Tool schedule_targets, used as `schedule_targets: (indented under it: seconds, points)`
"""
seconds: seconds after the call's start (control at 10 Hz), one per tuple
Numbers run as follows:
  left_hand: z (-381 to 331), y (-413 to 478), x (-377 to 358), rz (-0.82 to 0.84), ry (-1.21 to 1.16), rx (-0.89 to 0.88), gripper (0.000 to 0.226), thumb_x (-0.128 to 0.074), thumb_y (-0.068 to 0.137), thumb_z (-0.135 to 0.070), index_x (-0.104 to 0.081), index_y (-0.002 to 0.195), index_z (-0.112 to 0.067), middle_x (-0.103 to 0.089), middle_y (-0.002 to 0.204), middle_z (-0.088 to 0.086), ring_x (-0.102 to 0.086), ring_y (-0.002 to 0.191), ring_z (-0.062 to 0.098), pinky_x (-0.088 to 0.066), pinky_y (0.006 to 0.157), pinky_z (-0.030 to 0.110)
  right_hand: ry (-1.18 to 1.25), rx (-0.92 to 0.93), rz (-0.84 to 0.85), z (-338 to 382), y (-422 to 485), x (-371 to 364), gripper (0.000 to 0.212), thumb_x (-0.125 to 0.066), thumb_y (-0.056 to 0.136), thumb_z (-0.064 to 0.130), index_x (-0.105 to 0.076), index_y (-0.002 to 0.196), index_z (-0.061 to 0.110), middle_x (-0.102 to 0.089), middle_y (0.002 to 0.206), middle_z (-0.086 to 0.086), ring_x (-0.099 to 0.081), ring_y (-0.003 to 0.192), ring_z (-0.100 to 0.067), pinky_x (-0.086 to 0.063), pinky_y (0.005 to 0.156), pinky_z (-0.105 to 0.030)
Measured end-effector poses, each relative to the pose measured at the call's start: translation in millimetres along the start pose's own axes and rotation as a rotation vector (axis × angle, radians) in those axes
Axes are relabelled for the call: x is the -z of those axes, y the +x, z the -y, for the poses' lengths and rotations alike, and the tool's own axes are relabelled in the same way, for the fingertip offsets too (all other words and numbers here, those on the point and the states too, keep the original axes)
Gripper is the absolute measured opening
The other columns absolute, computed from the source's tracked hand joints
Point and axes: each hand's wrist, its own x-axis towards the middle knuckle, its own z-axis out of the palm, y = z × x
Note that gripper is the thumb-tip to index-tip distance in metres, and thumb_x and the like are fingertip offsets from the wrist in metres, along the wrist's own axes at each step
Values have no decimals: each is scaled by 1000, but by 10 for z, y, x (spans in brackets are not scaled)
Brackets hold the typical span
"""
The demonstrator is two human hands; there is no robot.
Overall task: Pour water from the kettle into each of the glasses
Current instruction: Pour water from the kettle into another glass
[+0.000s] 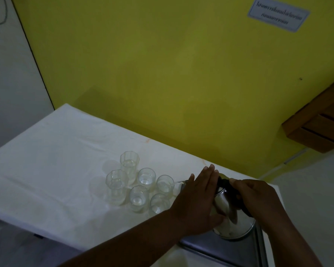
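The left hand point(198, 197) lies flat and spread over the top of the steel kettle point(232, 212), fingers extended, steadying it rather than gripping. The right hand point(258, 197) is wrapped around the black handle point(228, 185). The kettle leans spout-first toward six glasses point(138, 185) clustered just beyond the left hand on the white tablecloth point(46, 160); a metal tray point(220, 251) sits beneath the kettle.

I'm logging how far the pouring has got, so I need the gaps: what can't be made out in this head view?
- Kettle: lid and upper body covered by left hand; handle wrapped by right hand.
- Spout: mostly behind the left thumb; any water stream is too dim to tell.
- Glasses: fill levels unclear, clear glass in low light.
- Wall sign: text too blurred to read.
- Tray: cut off by the bottom edge.
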Motion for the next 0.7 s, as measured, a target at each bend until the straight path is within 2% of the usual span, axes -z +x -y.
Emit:
schedule_targets:
  seconds: [0.2, 0.4, 0.6, 0.7]
  points:
    - [4, 12, -10, -3, -6, 7, 105, -67, 83, -48, -2, 154, -6, 7, 163, 8, 9, 148, 20, -8, 118, 51, -7, 0, -3, 21, 3, 10, 51, -57, 86, 41, -63, 58, 0, -64, 53, -16, -55, 48, -25, -40, 56, -34]
    - [4, 1, -7, -8, -14, 2, 105, -68, 83, -48, -4, 154, -6, 6, 163, 9, 9, 148, 20, -8, 118, 51, -26, -7, -7, 60, -15, 11, 50, -56, 86, 41, -66, 61, 0, -66, 54, -14, -63, 60, -35, -50, 64, -46]
    - [2, 0, -8, -8, 5, 2, 105, -67, 83, -49, -4, 154, -5, 5, 163, 10, 8, 148, 21, -9, 118, 51, -3, -17, -4, 66, -31, 9, 48, -57, 86, 40, -67, 62, 0, -67, 55, -12, -64, 60, -32, -50, 63, -44]
    - [0, -2, -8, -7, 4, -4, 104, -67, 83, -49, -4, 154, -5, 6, 162, 10, 9, 148, 21, -9, 118, 51, 4, -14, -10, 49, -30, 6, 49, -57, 87, 40, -66, 62, -1, -66, 54, -14, -62, 56, -32, -45, 58, -38]
